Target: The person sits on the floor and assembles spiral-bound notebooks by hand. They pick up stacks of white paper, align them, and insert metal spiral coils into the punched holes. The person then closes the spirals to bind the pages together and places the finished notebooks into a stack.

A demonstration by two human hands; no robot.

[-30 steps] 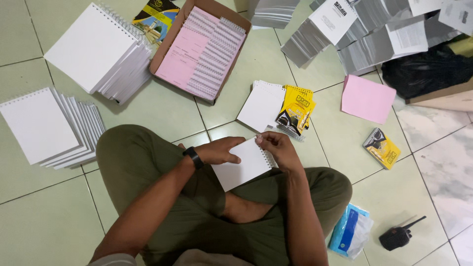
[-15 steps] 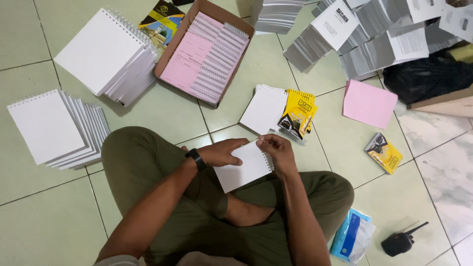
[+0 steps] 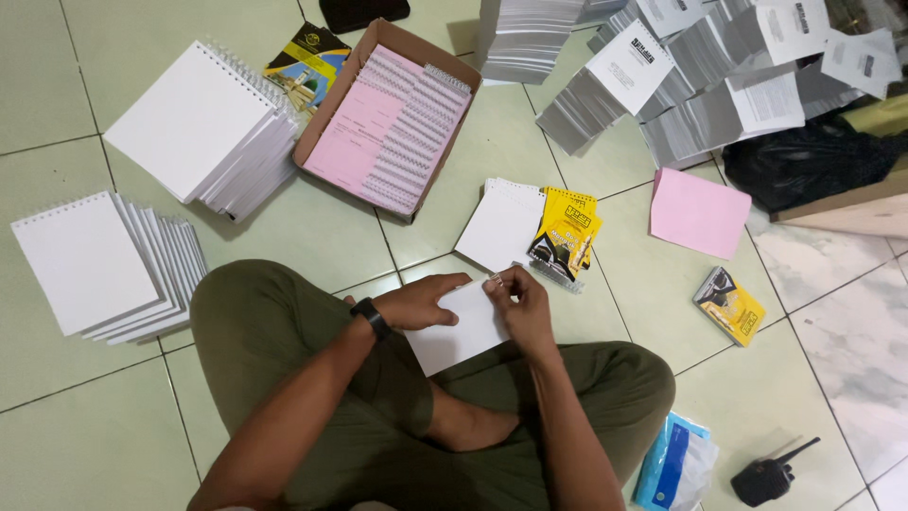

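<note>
The left hand [image 3: 421, 305] grips the white notepad [image 3: 461, 326] over the lap, while the right hand [image 3: 522, 305] pinches its top edge (fingertips closed on it). Beyond, yellow booklets [image 3: 566, 234] lie on the floor [image 3: 492, 151], then a cardboard box [image 3: 386, 118].

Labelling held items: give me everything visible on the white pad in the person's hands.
The white pad is a small stack of blank white paper sheets, roughly rectangular, held tilted over the person's crossed legs. The left hand grips its upper left edge; the right hand covers its upper right corner, fingers pinching at the top edge. No print shows on the upper sheet. Whether a wire spiral is fitted along the top is hidden by the fingers.
</note>
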